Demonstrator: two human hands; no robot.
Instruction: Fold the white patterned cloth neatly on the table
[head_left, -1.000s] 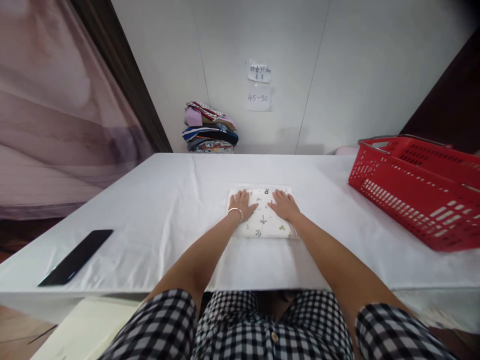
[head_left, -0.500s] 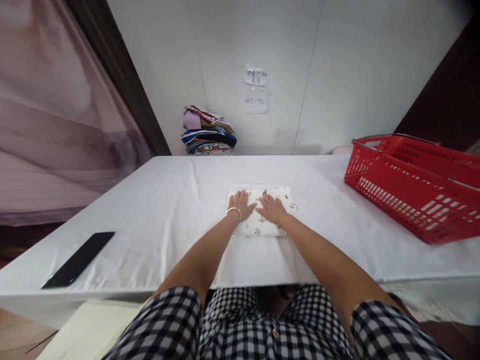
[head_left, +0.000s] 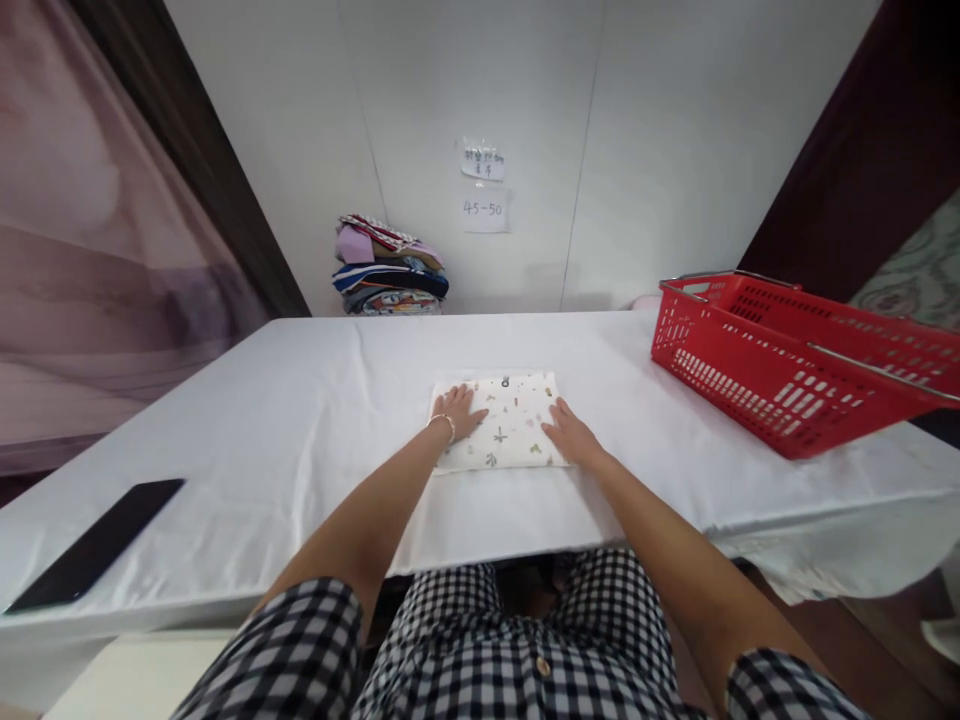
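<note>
Viewing from: head camera only
Folded cloth (head_left: pixel 504 422): printed white, lying mid-table on the white tablecloth (head_left: pixel 300 400)
Left hand (head_left: pixel 454 408): flat on the cloth's left edge, fingers spread
Right hand (head_left: pixel 571 436): flat at its right edge, fingers spread
Red basket (head_left: pixel 780 350): far right, well apart
Phone (head_left: pixel 94 545): near left edge
</note>
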